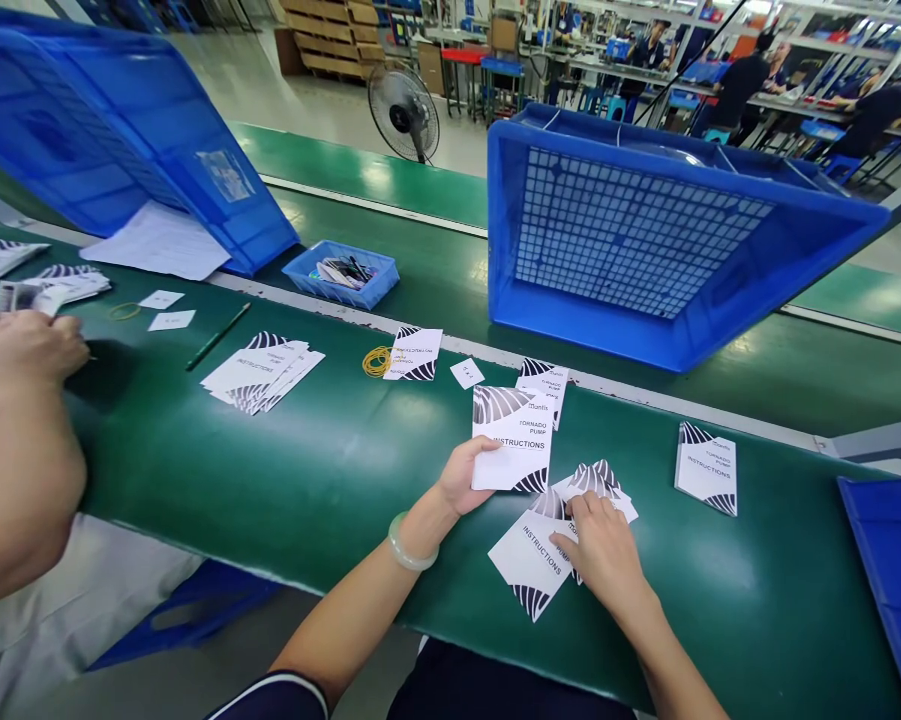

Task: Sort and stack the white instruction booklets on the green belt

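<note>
My left hand (461,478), with a pale bangle on the wrist, grips a stack of white instruction booklets (511,440) by its left edge, just above the green table (330,470). My right hand (604,545) presses its fingers on loose booklets (532,565) fanned out on the table in front of me. Another booklet (544,380) lies just behind the held stack, and a separate pile (706,467) sits to the right.
A co-worker's arm (15,450) works at the left among more booklets (262,372). Yellow rubber bands (377,361), a green pen (217,336), a small blue tray (341,272) and two large tilted blue crates (645,240) stand behind. People sit at far benches.
</note>
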A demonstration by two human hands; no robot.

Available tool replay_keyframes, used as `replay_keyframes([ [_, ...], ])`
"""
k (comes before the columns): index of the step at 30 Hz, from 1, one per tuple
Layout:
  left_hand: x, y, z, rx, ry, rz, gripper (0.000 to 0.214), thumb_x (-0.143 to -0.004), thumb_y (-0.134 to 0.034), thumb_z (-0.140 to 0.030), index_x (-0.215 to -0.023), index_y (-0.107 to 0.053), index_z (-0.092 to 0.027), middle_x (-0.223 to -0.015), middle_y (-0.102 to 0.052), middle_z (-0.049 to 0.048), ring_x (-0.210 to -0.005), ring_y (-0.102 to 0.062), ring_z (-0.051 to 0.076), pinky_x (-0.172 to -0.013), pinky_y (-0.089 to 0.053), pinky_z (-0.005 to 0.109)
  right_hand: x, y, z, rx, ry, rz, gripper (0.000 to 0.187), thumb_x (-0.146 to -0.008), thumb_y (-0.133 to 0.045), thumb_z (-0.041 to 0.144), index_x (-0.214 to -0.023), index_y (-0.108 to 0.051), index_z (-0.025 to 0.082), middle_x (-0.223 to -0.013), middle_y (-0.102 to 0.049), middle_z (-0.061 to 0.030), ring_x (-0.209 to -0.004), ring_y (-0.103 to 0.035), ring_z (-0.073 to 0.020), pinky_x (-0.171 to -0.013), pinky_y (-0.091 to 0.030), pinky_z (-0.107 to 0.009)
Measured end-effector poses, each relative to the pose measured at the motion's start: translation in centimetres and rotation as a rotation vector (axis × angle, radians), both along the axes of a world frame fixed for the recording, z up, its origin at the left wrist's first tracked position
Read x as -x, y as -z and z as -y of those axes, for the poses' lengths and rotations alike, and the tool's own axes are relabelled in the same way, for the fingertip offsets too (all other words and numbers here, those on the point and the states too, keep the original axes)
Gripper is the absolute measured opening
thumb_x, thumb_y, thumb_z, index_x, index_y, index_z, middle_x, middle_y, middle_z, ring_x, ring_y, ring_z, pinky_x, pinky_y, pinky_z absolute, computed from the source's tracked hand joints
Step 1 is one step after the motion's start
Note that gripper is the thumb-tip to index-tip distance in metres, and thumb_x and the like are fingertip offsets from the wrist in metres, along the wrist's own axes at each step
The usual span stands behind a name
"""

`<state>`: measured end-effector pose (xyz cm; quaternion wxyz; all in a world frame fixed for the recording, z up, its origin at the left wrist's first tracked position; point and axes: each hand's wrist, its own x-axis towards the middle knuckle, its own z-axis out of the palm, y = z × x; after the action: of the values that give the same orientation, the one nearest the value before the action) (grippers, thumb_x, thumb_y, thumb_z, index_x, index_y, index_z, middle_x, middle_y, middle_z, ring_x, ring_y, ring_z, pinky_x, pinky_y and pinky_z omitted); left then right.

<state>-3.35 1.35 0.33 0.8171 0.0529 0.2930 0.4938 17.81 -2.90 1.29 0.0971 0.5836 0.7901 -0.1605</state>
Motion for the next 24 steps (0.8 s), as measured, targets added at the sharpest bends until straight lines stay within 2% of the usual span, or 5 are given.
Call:
replay_keyframes([
  [5, 0.1, 0.3, 0.1, 0.0, 0.038, -0.032, 0.041, -0.078, -0.046, -0.016, -0.116, -0.053, -0.001, -0.113, -0.06, 0.0186, -0.1, -0.059, 0.031, -0.08, -0.049, 0.039, 0.8, 1.2, 1.5, -0.13, -0.049, -0.047, 0.056, -0.081, -0.062, 0.031, -0.131, -0.044, 0.014, -0.137, -0.037, -0.0138, -0.12, -0.038, -0.0297, -0.094, -0.038, -0.042],
  [10, 0.4, 1.2, -0.1, -0.004, 0.059, 0.036, 0.049, -0.077, -0.047, -0.018, -0.122, -0.049, 0.001, -0.105, -0.064, 0.0181, -0.104, -0.058, 0.031, -0.092, -0.044, 0.043, 0.9, 3.6, 2.8, -0.235, -0.161, -0.149, 0.07, -0.082, -0.057, 0.049, -0.136, -0.036, 0.01, -0.149, -0.009, -0.0164, -0.135, -0.014, -0.0329, -0.105, -0.027, -0.045],
  [13, 0.5, 1.6, -0.2, 0.024, 0.079, 0.083, 0.053, -0.075, -0.048, -0.018, -0.125, -0.046, 0.001, -0.104, -0.064, 0.0184, -0.106, -0.057, 0.032, -0.094, -0.042, 0.045, -0.3, 3.6, 2.0, -0.321, -0.078, -0.167, 0.069, -0.085, -0.052, 0.051, -0.137, -0.032, 0.009, -0.145, -0.02, -0.0174, -0.132, -0.021, -0.0317, -0.103, -0.03, -0.043],
  [17, 0.4, 1.6, -0.1, 0.019, 0.12, 0.162, 0.058, -0.075, -0.048, -0.019, -0.129, -0.04, 0.0, -0.107, -0.062, 0.0195, -0.107, -0.056, 0.033, -0.096, -0.039, 0.047, -1.4, 2.2, 0.6, -0.254, 0.042, -0.096, 0.052, -0.081, -0.058, 0.05, -0.113, -0.052, 0.01, -0.113, -0.049, -0.016, -0.103, -0.045, -0.03, -0.086, -0.041, -0.041],
  [24, 0.2, 1.0, -0.2, 0.001, 0.102, 0.18, 0.063, -0.075, -0.047, -0.021, -0.134, -0.034, -0.002, -0.111, -0.061, 0.0181, -0.106, -0.057, 0.031, -0.094, -0.042, 0.044, -0.1, 0.9, -0.2, -0.108, 0.054, 0.007, 0.03, -0.08, -0.064, 0.038, -0.093, -0.057, 0.011, -0.097, -0.052, -0.013, -0.091, -0.05, -0.027, -0.075, -0.043, -0.037],
])
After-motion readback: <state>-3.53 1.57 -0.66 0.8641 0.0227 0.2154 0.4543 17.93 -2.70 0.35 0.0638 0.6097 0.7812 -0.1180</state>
